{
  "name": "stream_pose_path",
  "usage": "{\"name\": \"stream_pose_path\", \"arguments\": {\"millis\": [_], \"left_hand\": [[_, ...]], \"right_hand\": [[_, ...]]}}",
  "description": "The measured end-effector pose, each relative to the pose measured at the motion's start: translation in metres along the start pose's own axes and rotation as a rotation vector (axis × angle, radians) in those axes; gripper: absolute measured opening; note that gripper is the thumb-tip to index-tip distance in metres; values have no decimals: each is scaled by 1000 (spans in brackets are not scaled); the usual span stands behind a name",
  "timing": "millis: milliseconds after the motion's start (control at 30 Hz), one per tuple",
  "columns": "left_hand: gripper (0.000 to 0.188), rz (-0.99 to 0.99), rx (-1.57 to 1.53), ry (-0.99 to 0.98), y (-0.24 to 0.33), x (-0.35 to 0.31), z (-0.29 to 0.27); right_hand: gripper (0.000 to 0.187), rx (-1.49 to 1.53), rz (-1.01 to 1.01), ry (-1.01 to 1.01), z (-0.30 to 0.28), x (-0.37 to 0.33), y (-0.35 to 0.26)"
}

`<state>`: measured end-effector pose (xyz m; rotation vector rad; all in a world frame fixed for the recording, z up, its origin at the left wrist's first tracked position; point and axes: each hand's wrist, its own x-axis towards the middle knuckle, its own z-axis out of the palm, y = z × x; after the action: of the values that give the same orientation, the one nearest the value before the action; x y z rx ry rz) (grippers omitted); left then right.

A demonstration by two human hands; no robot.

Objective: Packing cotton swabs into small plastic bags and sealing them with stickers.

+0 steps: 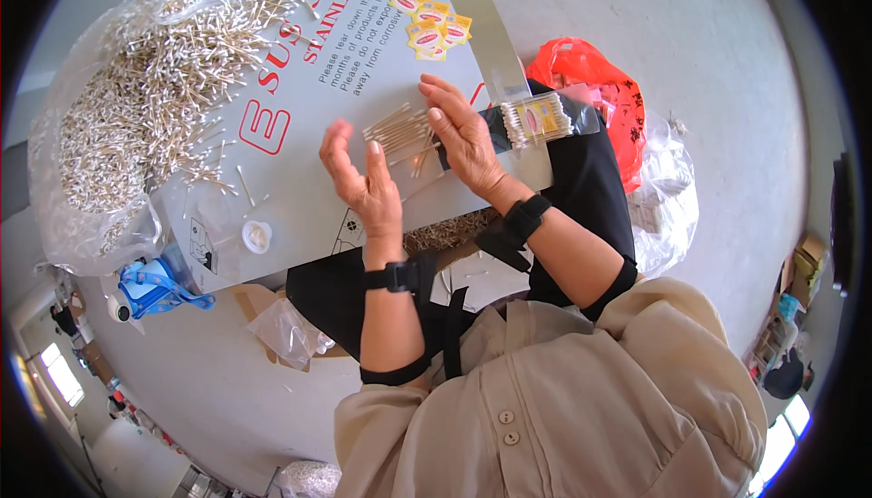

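A loose bundle of cotton swabs (392,129) lies on the grey sheet-covered table (309,198) between my two hands. My left hand (361,180) is at the bundle's left end, fingers raised and apart. On the other side, my right hand (465,142) has its fingers stretched out beside the swabs' right end, partly hiding it. Neither hand is closed around the swabs; whether the fingers touch them is hard to see. Right of my right hand, a clear packet of swabs (538,120) with a yellow card lies at the table's edge.
A big heap of loose swabs (145,98) spills from a clear plastic bag at the left. Yellow cards (434,24) lie at the far side. A small round tub (257,236) sits near the front edge. A red bag (595,89) stands beyond the table's right edge.
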<state>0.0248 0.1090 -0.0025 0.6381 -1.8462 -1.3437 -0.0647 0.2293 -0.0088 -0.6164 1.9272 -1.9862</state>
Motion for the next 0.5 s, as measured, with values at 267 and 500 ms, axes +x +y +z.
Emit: {"name": "stream_pose_path", "arguments": {"millis": [267, 500], "left_hand": [[18, 265, 734, -517, 21, -28, -37], [14, 264, 780, -483, 22, -28, -8]], "right_hand": [[30, 80, 40, 24, -13, 0, -4], [26, 129, 57, 27, -12, 1, 2]]}}
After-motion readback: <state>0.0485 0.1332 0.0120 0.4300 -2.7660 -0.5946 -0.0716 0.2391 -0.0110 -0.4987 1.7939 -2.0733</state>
